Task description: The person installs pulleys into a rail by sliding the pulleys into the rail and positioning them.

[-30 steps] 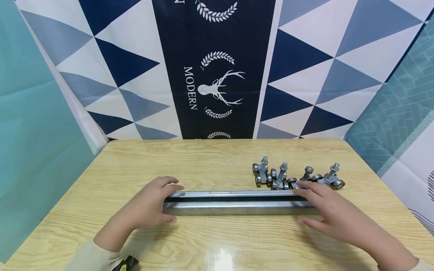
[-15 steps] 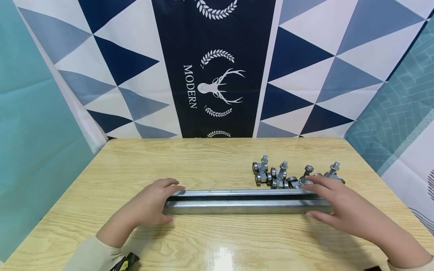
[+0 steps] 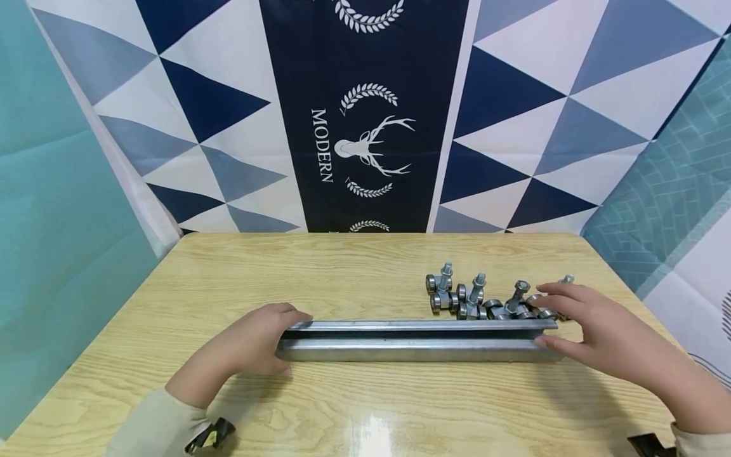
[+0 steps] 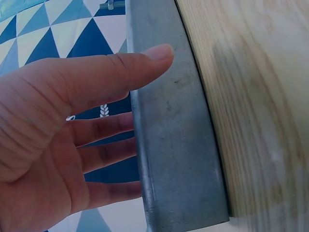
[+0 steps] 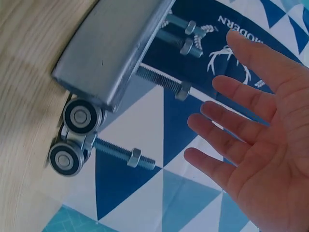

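**Metal rail [image 3: 419,344] runs from left hand [image 3: 257,343] toward right hand [image 3: 599,327]**

Beyond both hands hangs a patterned cloth [image 3: 365,149]; beneath them is a wood-grain table [image 3: 348,276]. The metal rail rests on it, long axis side to side, slot upward. The left hand is the nearer to it, straddling its left end: fairly straight fingers at the far edge, thumb over the near side. No tight clasp shows, and whether it presses cannot be told. The right hand is by the other end, fingers spread, holding nothing; the right wrist view shows a gap between it and the rail. Just behind the rail, ahead and leftward of the right hand, which is the nearer, four wheeled pieces [image 3: 511,310] sit in a row, the rightmost partly hidden by it. Their bolts [image 5: 161,79] stand upright or tilted above small wheels [image 5: 82,116].
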### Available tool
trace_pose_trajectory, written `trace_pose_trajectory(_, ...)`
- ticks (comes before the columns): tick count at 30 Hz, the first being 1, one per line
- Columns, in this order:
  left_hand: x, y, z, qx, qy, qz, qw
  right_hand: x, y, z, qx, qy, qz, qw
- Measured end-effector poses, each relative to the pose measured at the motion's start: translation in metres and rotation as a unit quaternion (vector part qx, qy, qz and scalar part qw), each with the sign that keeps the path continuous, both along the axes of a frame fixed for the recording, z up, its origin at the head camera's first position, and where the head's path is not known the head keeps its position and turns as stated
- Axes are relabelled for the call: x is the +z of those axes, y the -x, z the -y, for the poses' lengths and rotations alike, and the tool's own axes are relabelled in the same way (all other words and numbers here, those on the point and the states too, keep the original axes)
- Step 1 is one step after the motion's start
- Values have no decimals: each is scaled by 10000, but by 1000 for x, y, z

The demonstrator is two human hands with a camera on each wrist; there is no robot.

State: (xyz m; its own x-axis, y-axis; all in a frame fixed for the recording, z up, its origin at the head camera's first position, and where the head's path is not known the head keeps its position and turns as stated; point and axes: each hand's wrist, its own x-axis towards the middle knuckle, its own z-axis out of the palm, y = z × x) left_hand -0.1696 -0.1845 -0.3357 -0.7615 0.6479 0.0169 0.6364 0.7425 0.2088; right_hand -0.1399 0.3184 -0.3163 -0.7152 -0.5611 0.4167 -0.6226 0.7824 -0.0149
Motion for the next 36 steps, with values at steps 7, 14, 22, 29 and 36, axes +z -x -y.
trace_pose_trajectory(7,5,5,-1,-110,122,33,9999,3,8,-11,-116,-82,-29,9999)
trace_pose_trajectory(14,7,8,-3,-105,250,144,9995,4,15,-17,-134,-154,-39,9998)
trace_pose_trajectory(22,12,8,-3,75,285,273,9992,10,24,-23,-165,-362,38,9992)
trace_pose_trajectory(29,12,8,-4,158,435,344,9983,12,30,-31,-353,-321,112,9988)
trace_pose_trajectory(36,12,8,-2,72,346,334,9988,10,40,-39,-558,-251,100,9981)
